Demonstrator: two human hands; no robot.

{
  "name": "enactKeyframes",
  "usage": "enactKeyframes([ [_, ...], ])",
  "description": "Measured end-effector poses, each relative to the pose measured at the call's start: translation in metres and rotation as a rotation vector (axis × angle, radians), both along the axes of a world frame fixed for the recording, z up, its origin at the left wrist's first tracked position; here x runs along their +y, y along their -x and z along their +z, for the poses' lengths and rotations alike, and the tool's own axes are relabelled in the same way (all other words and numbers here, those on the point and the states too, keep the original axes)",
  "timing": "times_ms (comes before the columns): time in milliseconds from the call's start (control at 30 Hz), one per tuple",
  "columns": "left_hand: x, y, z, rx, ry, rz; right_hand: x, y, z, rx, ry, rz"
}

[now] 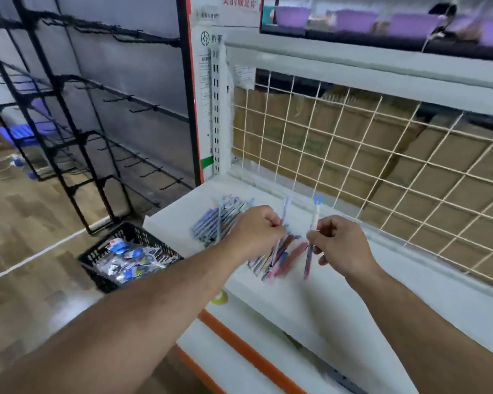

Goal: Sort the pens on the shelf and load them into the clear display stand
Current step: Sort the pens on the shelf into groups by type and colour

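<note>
Sorting is the step in hand: over the loose pens on the shelf, one pen is pinched in the left hand, another pen in the right hand; the unseen stand must be located next.

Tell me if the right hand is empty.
No, the right hand pinches a pen, held roughly upright above the shelf.

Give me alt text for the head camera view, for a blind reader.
The left hand holds a pale pen nearly upright, the right hand a blue-capped pen, over a white shelf. Blue pens and reddish pens lie heaped on it; a black basket stands on the floor.
</note>
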State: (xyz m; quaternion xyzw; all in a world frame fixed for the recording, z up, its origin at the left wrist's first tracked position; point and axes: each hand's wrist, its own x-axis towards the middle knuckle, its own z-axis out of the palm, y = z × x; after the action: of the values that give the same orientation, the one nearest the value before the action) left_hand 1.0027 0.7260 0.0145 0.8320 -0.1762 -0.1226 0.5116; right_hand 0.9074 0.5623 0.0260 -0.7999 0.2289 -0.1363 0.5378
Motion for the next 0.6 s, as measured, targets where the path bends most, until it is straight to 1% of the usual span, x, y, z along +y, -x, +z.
enactKeyframes([
  [100,-0.012,-0.019,0.002,-0.054,-0.014,-0.074,0.003,-0.002,-0.004,0.001,-0.006,-0.116],
  [200,-0.025,-0.024,-0.001,-0.012,-0.003,-0.192,0.007,0.008,-0.008,0.009,-0.018,-0.229],
  [267,-0.035,-0.023,-0.003,-0.020,-0.034,-0.276,0.008,0.019,-0.008,0.017,-0.025,-0.305],
  [333,-0.044,-0.021,-0.005,-0.038,-0.041,-0.313,0.008,0.030,-0.008,0.029,-0.032,-0.372],
  [533,-0.072,0.006,-0.016,0.069,-0.040,-0.457,0.003,0.074,-0.012,0.055,-0.035,-0.569],
  [600,-0.080,0.013,-0.019,0.077,-0.052,-0.489,0.000,0.085,-0.013,0.064,-0.036,-0.619],
])
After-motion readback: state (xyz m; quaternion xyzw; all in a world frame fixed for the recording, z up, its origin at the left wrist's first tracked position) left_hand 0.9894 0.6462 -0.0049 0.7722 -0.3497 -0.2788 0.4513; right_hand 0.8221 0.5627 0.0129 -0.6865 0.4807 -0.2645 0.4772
